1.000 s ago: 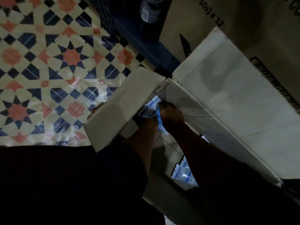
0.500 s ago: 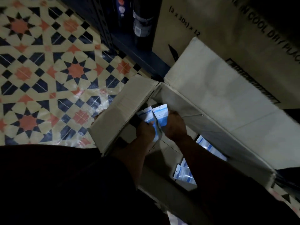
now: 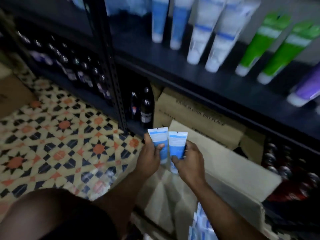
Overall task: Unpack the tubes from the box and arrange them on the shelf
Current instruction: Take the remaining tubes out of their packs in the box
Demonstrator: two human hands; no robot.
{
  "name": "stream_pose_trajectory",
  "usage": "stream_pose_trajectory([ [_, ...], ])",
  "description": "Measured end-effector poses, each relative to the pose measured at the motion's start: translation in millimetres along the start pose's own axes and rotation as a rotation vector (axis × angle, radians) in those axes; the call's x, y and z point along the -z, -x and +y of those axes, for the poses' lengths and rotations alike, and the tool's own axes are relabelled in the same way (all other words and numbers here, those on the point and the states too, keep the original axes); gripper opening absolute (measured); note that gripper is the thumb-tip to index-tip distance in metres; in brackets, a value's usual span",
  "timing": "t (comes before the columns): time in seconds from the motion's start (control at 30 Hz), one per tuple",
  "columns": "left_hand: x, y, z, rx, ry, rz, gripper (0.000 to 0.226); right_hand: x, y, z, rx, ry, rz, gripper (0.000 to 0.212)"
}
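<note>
left hand [image 3: 149,158]: we grip the first tube [image 3: 159,138], thumb across its front, crimp end up.
right hand [image 3: 188,163]: we grip the second tube [image 3: 177,142], side by side with the first and touching it.
both tubes: over the far left corner of the box [image 3: 233,172], below the front edge of the shelf [image 3: 190,75].
box: flaps spread, spare tubes [image 3: 201,222] at its near edge.
shelf: standing tubes [image 3: 199,32] cap-down toward the back, bare strip along the front edge.
room: dark bottles [image 3: 146,108] beside the post [image 3: 113,80], tiled floor [image 3: 60,135] to the left.
</note>
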State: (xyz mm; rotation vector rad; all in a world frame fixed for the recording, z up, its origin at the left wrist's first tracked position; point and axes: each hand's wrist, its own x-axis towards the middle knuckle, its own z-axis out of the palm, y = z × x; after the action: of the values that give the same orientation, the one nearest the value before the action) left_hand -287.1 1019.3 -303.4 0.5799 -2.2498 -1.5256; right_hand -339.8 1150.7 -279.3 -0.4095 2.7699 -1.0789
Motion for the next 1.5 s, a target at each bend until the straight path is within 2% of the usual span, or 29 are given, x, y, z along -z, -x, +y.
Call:
stream_pose_trajectory([
  [0.17, 65.2, -38.4, 85.1, -0.273, -0.062, 0.193, 0.047, 44.7, -8.8, -86.9, 0.173, -0.069, 0.185, 0.049],
  [0.27, 99.5, -68.7, 135.6, -0.399, -0.054, 0.219, 0.051, 71.8, -20.8, -136.9, 0.228, -0.107, 0.27, 0.049],
  [0.47, 142.2, -139.3, 199.4, -0.503, -0.029, 0.22, 0.054, 112.1, -65.4, -212.7, 0.255, -0.141, 0.395, 0.057],
  [0.77, 149.1, -233.8, 197.3, -0.469, 0.034, 0.047, 0.05, 100.2, -138.0, -249.1, 0.161, -0.101, 0.456, 0.05],
  [0.9, 139.9, -261.0, 187.7, -0.446, 0.128, -0.012, 0.039, 82.0, -161.0, -252.0, 0.118, -0.095, 0.482, 0.051],
  [1.33, 125.1, -298.6, 169.9, -0.407, 0.108, 0.035, 0.057, 59.9, -196.4, -263.4, 0.034, -0.055, 0.583, 0.058],
  [1.43, 124.1, -296.3, 170.8, -0.393, 0.106, 0.039, 0.058, 59.3, -196.1, -264.5, 0.032, -0.052, 0.583, 0.064],
  [1.5, 124.3, -296.8, 169.7, -0.368, 0.092, 0.045, 0.059, 59.7, -194.6, -264.5, 0.035, -0.061, 0.574, 0.076],
])
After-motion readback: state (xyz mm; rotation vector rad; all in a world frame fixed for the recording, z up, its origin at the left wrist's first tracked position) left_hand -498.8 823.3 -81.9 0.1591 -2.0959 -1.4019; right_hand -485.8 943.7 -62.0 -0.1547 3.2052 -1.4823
